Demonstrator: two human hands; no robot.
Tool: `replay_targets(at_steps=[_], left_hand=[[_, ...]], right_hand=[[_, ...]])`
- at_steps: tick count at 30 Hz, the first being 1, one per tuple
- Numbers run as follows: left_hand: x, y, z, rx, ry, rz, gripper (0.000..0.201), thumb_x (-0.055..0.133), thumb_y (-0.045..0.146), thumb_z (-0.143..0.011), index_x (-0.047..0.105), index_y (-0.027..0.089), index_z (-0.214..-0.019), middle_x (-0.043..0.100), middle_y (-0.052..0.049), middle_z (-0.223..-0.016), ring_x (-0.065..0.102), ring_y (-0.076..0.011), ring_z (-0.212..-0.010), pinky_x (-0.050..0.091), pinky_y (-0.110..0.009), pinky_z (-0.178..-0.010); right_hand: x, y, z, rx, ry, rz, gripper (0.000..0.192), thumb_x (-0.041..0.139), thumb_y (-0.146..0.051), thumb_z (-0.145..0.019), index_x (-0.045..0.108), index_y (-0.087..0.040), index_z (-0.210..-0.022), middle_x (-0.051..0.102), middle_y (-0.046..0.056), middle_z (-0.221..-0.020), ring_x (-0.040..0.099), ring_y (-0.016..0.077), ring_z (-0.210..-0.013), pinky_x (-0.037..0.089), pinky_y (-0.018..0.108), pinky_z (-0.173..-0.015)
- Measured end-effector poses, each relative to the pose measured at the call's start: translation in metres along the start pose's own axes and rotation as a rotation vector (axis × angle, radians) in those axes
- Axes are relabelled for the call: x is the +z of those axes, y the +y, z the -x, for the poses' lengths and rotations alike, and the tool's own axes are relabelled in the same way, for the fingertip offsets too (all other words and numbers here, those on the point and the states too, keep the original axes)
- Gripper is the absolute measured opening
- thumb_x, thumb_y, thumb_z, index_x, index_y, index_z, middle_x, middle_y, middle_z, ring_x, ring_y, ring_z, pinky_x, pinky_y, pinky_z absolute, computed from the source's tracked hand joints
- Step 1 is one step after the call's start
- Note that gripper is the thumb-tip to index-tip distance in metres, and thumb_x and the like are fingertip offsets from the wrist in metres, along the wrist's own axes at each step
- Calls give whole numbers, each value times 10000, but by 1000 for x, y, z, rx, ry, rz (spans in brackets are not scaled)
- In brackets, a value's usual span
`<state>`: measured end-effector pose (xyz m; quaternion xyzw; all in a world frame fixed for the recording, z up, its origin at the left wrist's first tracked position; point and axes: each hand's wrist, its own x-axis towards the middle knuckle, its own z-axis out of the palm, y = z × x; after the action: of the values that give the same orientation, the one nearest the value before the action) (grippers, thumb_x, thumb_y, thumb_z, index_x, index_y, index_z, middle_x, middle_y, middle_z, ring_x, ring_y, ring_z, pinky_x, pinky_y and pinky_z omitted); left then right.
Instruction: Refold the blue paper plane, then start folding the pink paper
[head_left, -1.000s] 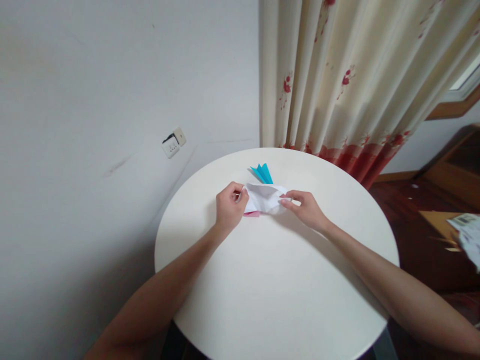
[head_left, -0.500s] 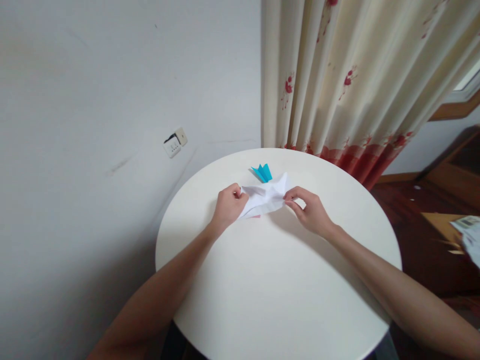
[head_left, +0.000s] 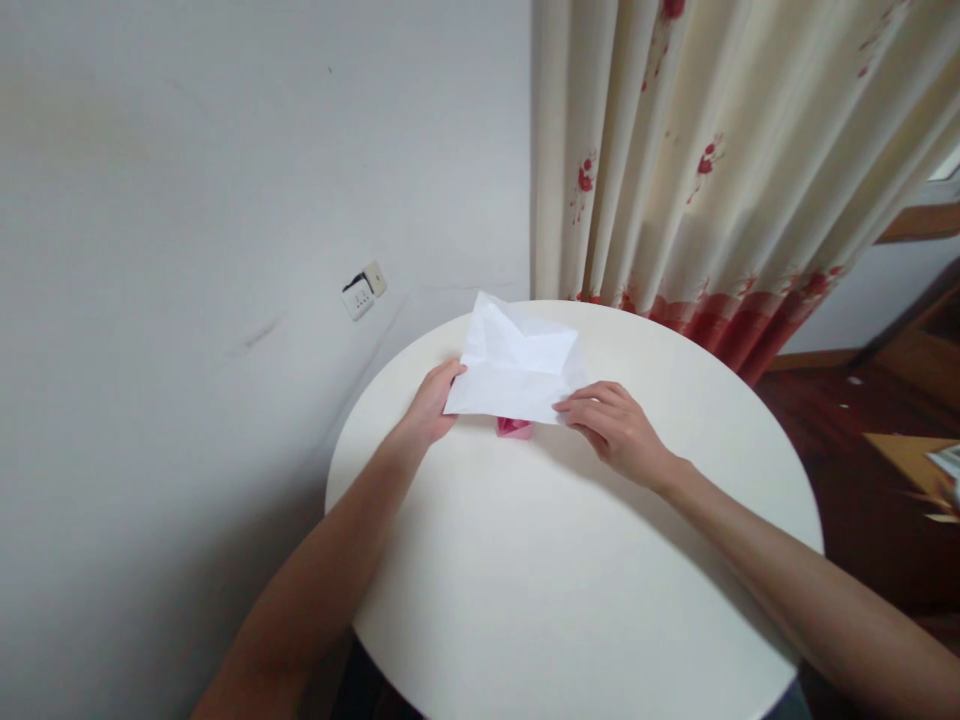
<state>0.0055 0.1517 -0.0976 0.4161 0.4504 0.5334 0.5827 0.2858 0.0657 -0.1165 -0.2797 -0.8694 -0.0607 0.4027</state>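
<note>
- Round white table (head_left: 570,600) filling the near ground, bare across its near half.
- Right hand (head_left: 619,430) at about 1 o'clock on the tabletop, fingers pinching the lower right corner of a white paper sheet (head_left: 517,375).
- Left hand (head_left: 431,405) at about 11 o'clock, gripping the sheet's lower left corner, thumb hidden behind the paper.
- Sheet held up off the table between both hands, creased, spread open, tilted away toward 12 o'clock.
- Small pink folded paper (head_left: 514,427) lying on the table just under the sheet's lower edge, between the hands.
- Beyond: wall socket (head_left: 364,291) at 10 o'clock on the grey wall; cream curtain (head_left: 712,160) with red flowers at 1 o'clock.
</note>
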Motion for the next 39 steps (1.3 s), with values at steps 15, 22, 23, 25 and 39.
replay_targets(at_steps=[15, 22, 23, 25, 39], left_hand=[[-90, 103, 9, 931, 731, -922, 169, 554, 108, -824, 462, 191, -709, 668, -25, -881, 620, -150, -852, 469, -242, -764], [-74, 67, 20, 636, 440, -1628, 123, 490, 168, -913, 602, 167, -963, 704, -103, -900, 674, -237, -847, 482, -301, -786], [-70, 56, 22, 527, 337, -1731, 133, 475, 168, -919, 604, 164, -950, 700, -111, -868, 678, -241, -826, 483, -296, -757], [-62, 33, 31, 363, 161, -1891, 191, 425, 137, -928, 605, 153, -989, 701, -134, -901, 687, -244, -838, 486, -298, -743], [-88, -30, 2, 201, -59, -1781, 594, 388, 527, -991, 362, 279, -1530, 224, -93, -1637, 145, -388, -1510, 189, -638, -1167]], right_hand=[[14, -2, 4, 156, -5, -72, 248, 520, -208, -973, 638, -262, -1185, 675, 102, -1200, 608, 276, -1112, 492, 497, -931], [13, -5, 3, 163, 10, -104, 247, 520, -194, -972, 632, -255, -1184, 666, 103, -1197, 603, 269, -1105, 500, 485, -921], [13, -5, 3, 169, 10, -107, 246, 518, -195, -974, 633, -256, -1182, 664, 103, -1199, 603, 270, -1107, 502, 485, -920], [12, -6, 3, 178, 9, -113, 242, 515, -199, -976, 635, -260, -1177, 660, 103, -1203, 603, 272, -1110, 506, 486, -917], [17, -10, 2, 185, -22, -186, 226, 513, -185, -971, 659, -259, -1127, 665, 101, -1161, 613, 258, -1085, 532, 459, -916]])
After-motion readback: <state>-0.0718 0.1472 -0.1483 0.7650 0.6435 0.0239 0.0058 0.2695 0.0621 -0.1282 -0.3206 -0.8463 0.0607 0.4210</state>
